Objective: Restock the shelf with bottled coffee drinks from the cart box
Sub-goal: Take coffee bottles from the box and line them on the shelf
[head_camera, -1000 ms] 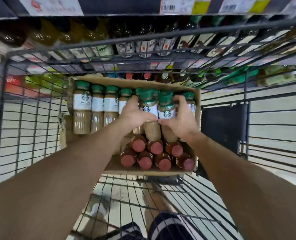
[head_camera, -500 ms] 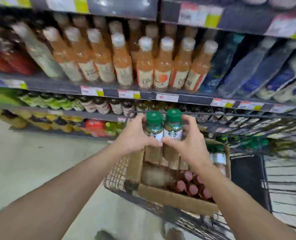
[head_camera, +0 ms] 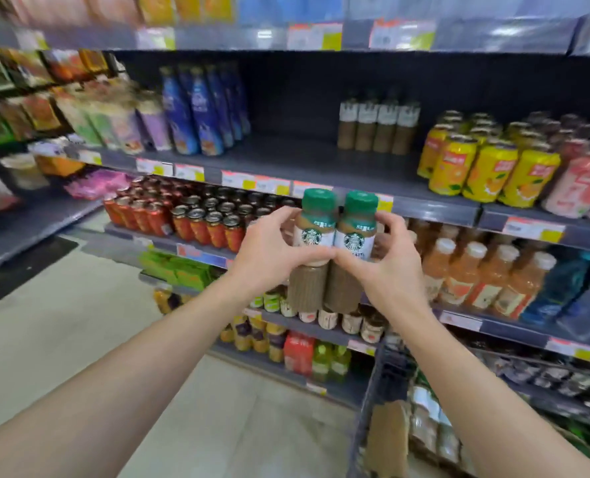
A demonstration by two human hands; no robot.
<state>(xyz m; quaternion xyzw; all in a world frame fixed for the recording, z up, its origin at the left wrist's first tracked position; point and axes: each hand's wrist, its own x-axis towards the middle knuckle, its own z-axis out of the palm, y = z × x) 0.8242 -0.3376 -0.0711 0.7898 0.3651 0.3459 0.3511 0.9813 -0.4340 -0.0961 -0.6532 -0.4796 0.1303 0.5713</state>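
Observation:
Two green-capped coffee bottles are pressed side by side between my hands, upright, in front of the shelving. My left hand grips the left bottle and my right hand grips the right bottle. Above them, a dark shelf holds a short row of similar coffee bottles far back, with bare space in front and to their left. The cart and its cardboard box show blurred at the lower right.
Blue bottles stand left of the bare shelf space, yellow cans right of it. Red and dark cans fill the shelf below on the left, orange drink bottles on the right. Pale floor lies at the lower left.
Both hands lifted the two coffee bottles out of the cart box and raised them toward the shelves. The view swung up from the cart to the shelving.

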